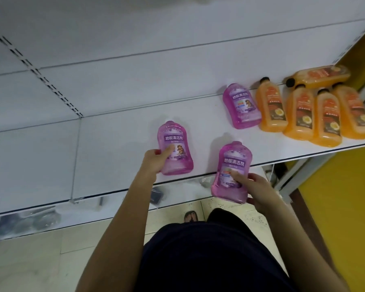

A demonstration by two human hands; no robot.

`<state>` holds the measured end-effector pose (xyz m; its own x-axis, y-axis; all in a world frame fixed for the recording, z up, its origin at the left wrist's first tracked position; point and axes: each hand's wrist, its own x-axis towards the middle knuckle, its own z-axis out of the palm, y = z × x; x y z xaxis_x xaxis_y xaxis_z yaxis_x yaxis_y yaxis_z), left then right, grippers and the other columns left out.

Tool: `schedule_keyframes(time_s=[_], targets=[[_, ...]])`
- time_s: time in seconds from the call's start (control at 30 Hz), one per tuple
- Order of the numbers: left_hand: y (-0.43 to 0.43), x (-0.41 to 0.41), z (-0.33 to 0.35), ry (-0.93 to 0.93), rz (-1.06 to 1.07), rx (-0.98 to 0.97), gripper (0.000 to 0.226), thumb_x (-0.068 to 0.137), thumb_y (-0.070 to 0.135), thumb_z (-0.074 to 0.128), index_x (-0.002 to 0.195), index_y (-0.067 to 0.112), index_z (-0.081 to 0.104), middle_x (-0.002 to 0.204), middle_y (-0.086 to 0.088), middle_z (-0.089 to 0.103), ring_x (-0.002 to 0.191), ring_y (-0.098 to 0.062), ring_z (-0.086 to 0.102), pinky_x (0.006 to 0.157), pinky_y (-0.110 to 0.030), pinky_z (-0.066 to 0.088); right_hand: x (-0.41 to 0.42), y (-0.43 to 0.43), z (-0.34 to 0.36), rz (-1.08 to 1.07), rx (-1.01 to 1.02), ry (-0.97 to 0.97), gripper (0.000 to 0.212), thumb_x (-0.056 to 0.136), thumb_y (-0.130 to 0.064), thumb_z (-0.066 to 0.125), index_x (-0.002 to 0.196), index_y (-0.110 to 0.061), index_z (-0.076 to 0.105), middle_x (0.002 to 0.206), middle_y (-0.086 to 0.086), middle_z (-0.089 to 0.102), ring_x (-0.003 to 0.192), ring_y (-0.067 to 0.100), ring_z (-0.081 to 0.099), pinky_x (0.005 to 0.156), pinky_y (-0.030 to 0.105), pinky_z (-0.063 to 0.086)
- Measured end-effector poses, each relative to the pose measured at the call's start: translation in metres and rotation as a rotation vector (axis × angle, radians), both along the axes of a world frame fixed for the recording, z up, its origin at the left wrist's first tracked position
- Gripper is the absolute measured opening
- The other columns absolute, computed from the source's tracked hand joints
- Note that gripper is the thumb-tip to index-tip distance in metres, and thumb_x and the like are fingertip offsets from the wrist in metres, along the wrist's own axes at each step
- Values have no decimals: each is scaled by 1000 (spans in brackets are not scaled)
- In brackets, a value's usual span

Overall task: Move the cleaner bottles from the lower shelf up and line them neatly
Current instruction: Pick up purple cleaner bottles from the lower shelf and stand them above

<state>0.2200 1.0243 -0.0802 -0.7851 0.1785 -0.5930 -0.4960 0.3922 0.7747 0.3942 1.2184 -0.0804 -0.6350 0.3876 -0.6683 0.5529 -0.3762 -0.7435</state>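
My left hand point(156, 160) grips a pink cleaner bottle point(175, 144) by its lower left side, over the white upper shelf point(118, 148) near its front edge. My right hand point(253, 188) holds a second pink cleaner bottle point(232, 163) from the right, thumb on its label; its base hangs past the shelf's front edge. A third pink bottle point(241, 106) stands further back on the shelf, beside several orange bottles point(299, 114). One orange bottle point(320, 76) lies on its side on top of the others.
The white back panel point(135, 49) with a slotted upright rises behind the shelf. A lower shelf point(40, 220) shows below with dim clear items. A yellow wall point(341, 207) is to the right. Tiled floor and my foot lie below.
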Motion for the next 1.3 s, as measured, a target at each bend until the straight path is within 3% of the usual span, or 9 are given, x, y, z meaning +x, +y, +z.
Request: schedule_keyframes(time_s=[0.07, 0.23, 0.37, 0.47, 0.67, 0.8, 1.0, 1.13, 1.3], targets=[[-12, 15, 0, 90, 8, -22, 26, 87, 36, 62, 91, 10, 60, 84, -5, 65, 70, -14, 63, 62, -22, 52, 15, -7, -1, -51, 17, 19, 19, 82, -16, 66, 98, -8, 58, 90, 9, 67, 75, 21, 66, 61, 33, 54], [-40, 42, 17, 204, 52, 88, 31, 87, 32, 61, 108, 9, 60, 104, -11, 67, 89, -24, 66, 79, -34, 54, 49, -12, 9, -59, 110, 127, 43, 72, -20, 70, 111, -4, 56, 97, 14, 66, 77, 26, 67, 66, 34, 56], [-51, 72, 51, 341, 107, 210, 27, 87, 24, 61, 111, 11, 60, 98, -4, 69, 83, -13, 69, 69, -22, 54, 65, -12, 37, 13, 194, 263, 69, 57, -42, 80, 115, -11, 58, 105, 15, 66, 88, 32, 68, 71, 36, 55], [-60, 102, 82, 450, 162, 322, 20, 88, 13, 60, 109, 10, 61, 92, 2, 68, 73, 0, 68, 61, -14, 51, 77, -18, 66, 23, 212, 372, 89, 38, -58, 85, 111, -15, 61, 104, 8, 69, 94, 26, 67, 70, 29, 55], [-96, 153, 147, 644, 176, 449, 21, 77, 20, 72, 96, 21, 63, 83, 13, 72, 80, -1, 67, 67, -15, 51, 104, -45, 133, 73, 211, 629, 54, 53, -44, 84, 100, -26, 66, 99, 1, 71, 94, 19, 66, 73, 28, 54], [-120, 172, 195, 789, 172, 518, 19, 72, 22, 69, 91, 26, 67, 83, 14, 72, 80, -3, 67, 70, -16, 51, 111, -60, 174, 125, 254, 745, 65, 47, -52, 85, 102, -24, 65, 103, 4, 70, 97, 21, 66, 80, 30, 55], [-147, 168, 271, 992, 126, 631, 40, 52, 54, 80, 85, 32, 74, 84, 13, 72, 82, -4, 65, 75, -19, 51, 81, -71, 244, 195, 315, 1009, 63, 46, -53, 85, 98, -22, 69, 97, 1, 72, 91, 17, 67, 79, 27, 54], [-169, 135, 323, 1089, 86, 655, 46, 52, 52, 81, 89, 27, 74, 88, 9, 73, 86, -10, 66, 80, -26, 53, 40, -81, 293, 240, 349, 1164, 57, 46, -46, 86, 95, -21, 70, 92, -2, 73, 87, 14, 68, 76, 24, 53], [-192, 82, 383, 1142, -31, 546, 30, 57, 43, 70, 83, 28, 73, 84, 12, 73, 80, -5, 68, 73, -22, 55, -17, -101, 346, 320, 418, 1277, 46, 52, -32, 78, 95, -19, 67, 89, -5, 74, 84, 12, 70, 74, 20, 53]])
